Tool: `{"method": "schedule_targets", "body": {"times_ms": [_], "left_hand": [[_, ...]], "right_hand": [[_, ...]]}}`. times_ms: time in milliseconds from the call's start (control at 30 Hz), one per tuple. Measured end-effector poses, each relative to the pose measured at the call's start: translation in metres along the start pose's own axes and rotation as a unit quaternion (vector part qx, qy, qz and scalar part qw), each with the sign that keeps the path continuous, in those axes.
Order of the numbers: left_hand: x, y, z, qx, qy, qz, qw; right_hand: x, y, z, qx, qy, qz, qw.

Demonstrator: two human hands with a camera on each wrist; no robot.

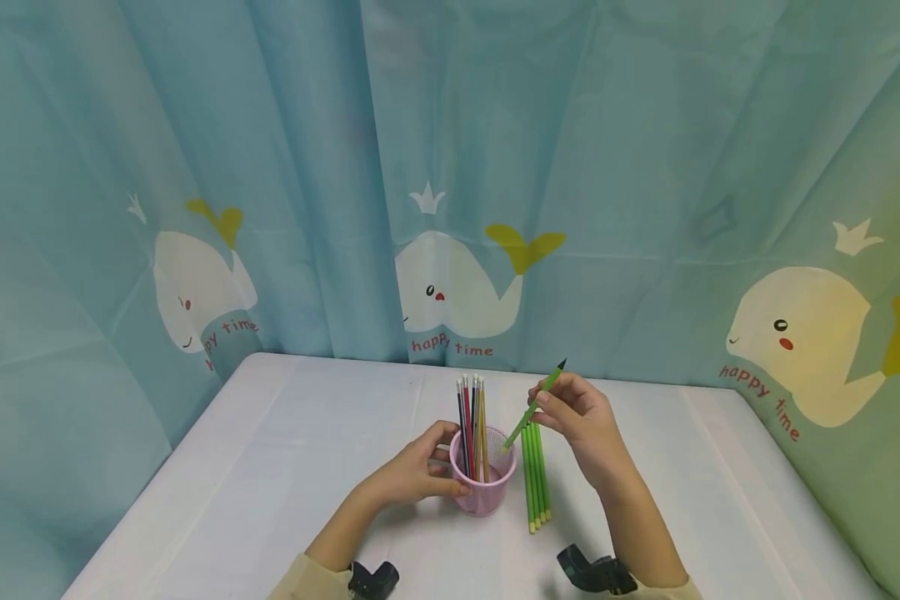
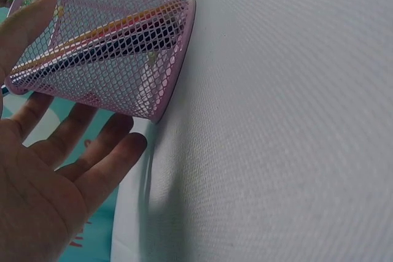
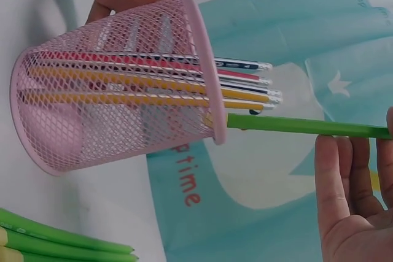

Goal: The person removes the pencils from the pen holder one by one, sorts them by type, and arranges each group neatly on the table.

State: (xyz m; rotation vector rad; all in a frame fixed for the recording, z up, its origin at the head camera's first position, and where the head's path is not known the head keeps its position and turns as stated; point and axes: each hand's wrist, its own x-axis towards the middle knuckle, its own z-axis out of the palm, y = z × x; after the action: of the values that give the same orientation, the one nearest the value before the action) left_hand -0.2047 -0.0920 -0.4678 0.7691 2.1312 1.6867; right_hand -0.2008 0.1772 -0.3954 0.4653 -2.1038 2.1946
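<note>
A pink mesh pen holder [image 1: 486,500] stands upright on the table, with several striped, red and yellow pencils [image 3: 123,78] leaning in it, white-tipped ends up. My left hand [image 1: 412,473] holds it from the left, thumb at the near rim and fingers spread along the far side. Over its right side, my right hand [image 1: 583,427] pinches a green pencil [image 3: 295,125] between thumb and fingers. That pencil slants, dark point up, its yellowish lower end just inside the rim.
Several more green pencils [image 1: 536,483] lie side by side on the white table [image 1: 270,467], right of the holder, yellowish ends toward me. A blue-green curtain [image 1: 630,167] with printed whales hangs behind the table. Dark wrist mounts [image 1: 596,571] sit on both forearms.
</note>
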Motion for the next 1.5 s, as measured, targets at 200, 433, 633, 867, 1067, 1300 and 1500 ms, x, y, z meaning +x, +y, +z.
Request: {"method": "schedule_targets", "body": {"times_ms": [200,433,633,867,1067,1300,1500], "left_hand": [[0.001,0.0,-0.001,0.001,0.0,0.001,1.0],[-0.001,0.001,0.0,0.0,0.002,0.004,1.0],[-0.001,0.003,-0.001,0.009,0.002,0.002,1.0],[-0.001,0.001,-0.001,0.013,0.002,0.004,0.9999],[-0.001,-0.001,-0.002,0.019,0.001,0.006,0.9998],[-0.001,-0.001,-0.002,0.009,-0.002,-0.001,1.0],[-0.001,-0.002,-0.002,0.004,-0.005,-0.001,1.0]], "right_hand": [[0.001,-0.004,-0.005,0.02,0.01,-0.01,0.9997],[0.0,-0.007,-0.01,0.047,0.023,-0.017,0.9985],[0.0,-0.009,-0.016,0.047,0.034,-0.015,0.9982],[0.002,-0.007,-0.028,0.041,0.061,-0.009,0.9972],[0.004,0.0,-0.04,0.038,0.078,0.014,0.9962],[0.004,0.011,-0.049,0.01,0.084,0.04,0.9956],[0.007,0.028,-0.055,-0.037,0.085,0.087,0.9919]]}}
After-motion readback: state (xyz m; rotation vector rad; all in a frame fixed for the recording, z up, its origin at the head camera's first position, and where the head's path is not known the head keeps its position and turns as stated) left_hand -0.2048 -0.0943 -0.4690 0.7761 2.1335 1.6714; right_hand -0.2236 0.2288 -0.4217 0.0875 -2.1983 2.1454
